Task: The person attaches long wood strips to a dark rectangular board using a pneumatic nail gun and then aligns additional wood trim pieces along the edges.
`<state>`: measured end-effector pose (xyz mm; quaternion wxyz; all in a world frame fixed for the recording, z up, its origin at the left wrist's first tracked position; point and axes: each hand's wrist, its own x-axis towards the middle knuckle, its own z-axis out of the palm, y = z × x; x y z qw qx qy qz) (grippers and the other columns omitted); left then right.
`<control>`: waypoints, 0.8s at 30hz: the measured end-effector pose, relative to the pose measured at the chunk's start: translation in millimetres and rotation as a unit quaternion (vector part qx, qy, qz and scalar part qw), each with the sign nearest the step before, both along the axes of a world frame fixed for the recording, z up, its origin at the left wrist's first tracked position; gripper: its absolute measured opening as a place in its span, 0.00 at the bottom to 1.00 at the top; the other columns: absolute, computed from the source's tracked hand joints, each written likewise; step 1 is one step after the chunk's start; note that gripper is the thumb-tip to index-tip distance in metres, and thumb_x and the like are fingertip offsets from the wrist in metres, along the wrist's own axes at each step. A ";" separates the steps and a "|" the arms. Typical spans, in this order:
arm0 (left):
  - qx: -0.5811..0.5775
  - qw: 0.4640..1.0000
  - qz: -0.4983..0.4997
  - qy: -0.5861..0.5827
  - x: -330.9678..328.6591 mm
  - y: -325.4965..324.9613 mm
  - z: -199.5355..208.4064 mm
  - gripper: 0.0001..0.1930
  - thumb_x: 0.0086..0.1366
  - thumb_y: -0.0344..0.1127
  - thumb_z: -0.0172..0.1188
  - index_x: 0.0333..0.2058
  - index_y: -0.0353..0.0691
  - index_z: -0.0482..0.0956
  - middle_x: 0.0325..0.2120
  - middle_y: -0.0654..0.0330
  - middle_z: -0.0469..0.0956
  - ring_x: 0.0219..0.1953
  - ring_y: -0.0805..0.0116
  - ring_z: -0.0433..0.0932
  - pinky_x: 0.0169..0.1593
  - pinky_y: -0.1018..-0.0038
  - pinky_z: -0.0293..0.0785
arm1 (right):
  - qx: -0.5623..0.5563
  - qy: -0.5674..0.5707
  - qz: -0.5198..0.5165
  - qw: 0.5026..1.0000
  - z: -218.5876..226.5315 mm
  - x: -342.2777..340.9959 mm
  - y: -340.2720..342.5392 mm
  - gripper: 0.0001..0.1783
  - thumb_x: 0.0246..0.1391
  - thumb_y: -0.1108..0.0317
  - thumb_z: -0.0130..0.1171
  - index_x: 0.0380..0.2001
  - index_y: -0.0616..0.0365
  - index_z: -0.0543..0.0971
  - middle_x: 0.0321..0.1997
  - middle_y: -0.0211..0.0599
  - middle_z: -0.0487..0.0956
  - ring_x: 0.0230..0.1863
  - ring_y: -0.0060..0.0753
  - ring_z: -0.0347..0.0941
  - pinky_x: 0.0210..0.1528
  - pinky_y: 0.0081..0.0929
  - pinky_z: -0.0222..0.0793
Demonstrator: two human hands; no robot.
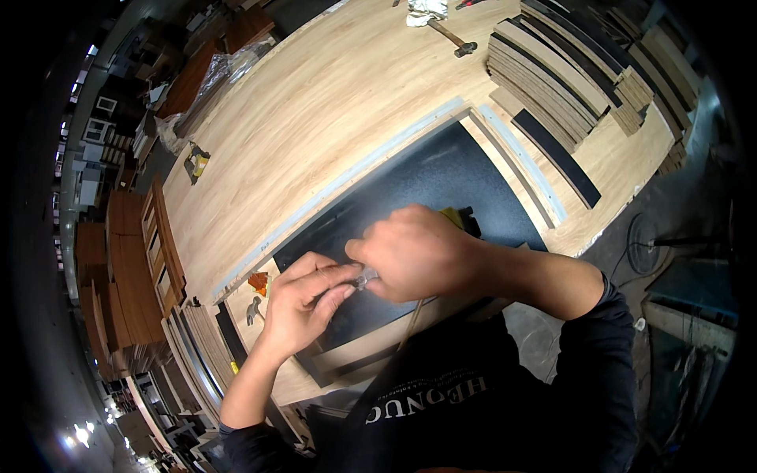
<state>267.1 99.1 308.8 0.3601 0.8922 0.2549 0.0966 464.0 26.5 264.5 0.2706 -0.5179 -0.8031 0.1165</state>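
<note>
Above a dark panel (441, 173) in a pale wooden frame, my two hands meet at a small clear plastic piece (365, 277); its exact kind is too small to tell. My left hand (303, 303) pinches it between thumb and fingers. From the other side my right hand (422, 252) is closed, its fingertips against the same piece and partly hidden. Behind the right hand a yellow and black tool (461, 219) shows in part on the panel.
Stacked board strips (544, 79) stand at the far right, near a loose black strip (556, 158). A hammer (456, 39) lies at the back of the wooden table (315, 110). On the left are a yellow-black tool (197, 163), a claw hammer (254, 311) and brown panels (130, 268).
</note>
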 end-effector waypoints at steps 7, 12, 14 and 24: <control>0.088 0.996 0.015 0.006 5.6 -7.9 -6.2 0.07 0.52 0.26 0.67 0.31 0.36 0.81 0.28 0.57 0.76 0.28 0.65 0.77 0.32 0.73 0.73 | -0.013 -0.019 -0.011 1.000 2.7 -1.8 0.9 0.13 0.39 0.59 0.66 0.28 0.52 0.77 0.19 0.29 0.72 0.24 0.31 0.71 0.30 0.28 0.63; 0.059 0.998 0.037 0.007 5.1 -6.1 -9.3 0.06 0.52 0.25 0.66 0.30 0.37 0.81 0.26 0.58 0.75 0.28 0.65 0.77 0.30 0.73 0.73 | 0.049 0.003 -0.028 0.998 -3.4 -1.3 -3.2 0.13 0.40 0.58 0.66 0.27 0.52 0.77 0.19 0.30 0.73 0.24 0.32 0.72 0.31 0.27 0.64; 0.030 0.997 0.064 0.029 4.7 -8.1 -5.8 0.06 0.52 0.24 0.65 0.30 0.37 0.81 0.27 0.58 0.75 0.29 0.64 0.77 0.30 0.72 0.73 | 0.003 -0.012 -0.021 1.000 2.3 -1.4 -0.6 0.13 0.40 0.59 0.66 0.27 0.52 0.77 0.19 0.31 0.74 0.25 0.33 0.73 0.31 0.28 0.65; 0.095 0.995 -0.035 -0.001 -2.0 -2.8 -6.2 0.08 0.52 0.22 0.62 0.33 0.38 0.82 0.28 0.58 0.75 0.29 0.64 0.76 0.32 0.73 0.73 | -0.048 -0.023 -0.003 0.999 6.4 -3.6 5.2 0.13 0.41 0.59 0.66 0.26 0.54 0.77 0.18 0.35 0.75 0.24 0.37 0.75 0.30 0.31 0.68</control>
